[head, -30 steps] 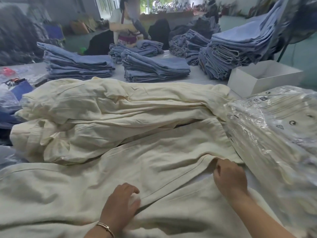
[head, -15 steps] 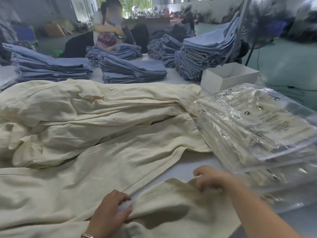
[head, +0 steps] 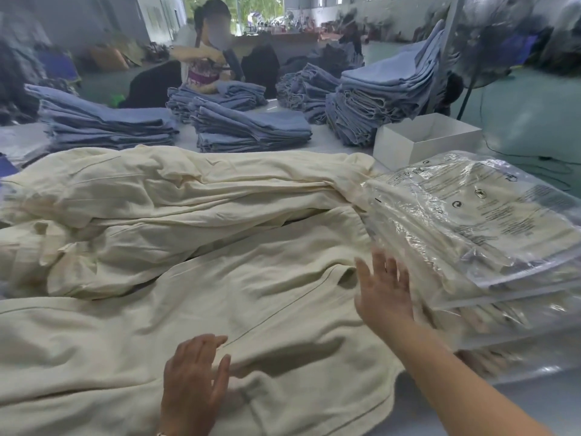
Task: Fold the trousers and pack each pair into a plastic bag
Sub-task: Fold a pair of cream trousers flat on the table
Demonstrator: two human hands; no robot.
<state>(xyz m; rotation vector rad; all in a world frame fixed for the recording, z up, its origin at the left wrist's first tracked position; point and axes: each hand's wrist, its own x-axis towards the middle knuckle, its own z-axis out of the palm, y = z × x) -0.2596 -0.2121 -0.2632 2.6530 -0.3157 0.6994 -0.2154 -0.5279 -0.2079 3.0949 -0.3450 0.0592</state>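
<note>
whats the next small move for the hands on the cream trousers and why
Probably sweep the right hand flat along the cream trousers to smooth them before the next fold. Both hands are open, the left hand resting on the cloth, and the fabric between them shows wrinkles and a raised ridge. The stack of bagged trousers lies right beside the right hand, so the sweep should stay short of it.

Daylit hall with green floor (head: 518,102), standing fan (head: 490,45), far cluttered tables (head: 298,36).

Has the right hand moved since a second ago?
Yes. The right hand let go of the cream trousers, opened, and moved toward the stack of bagged trousers.
</note>
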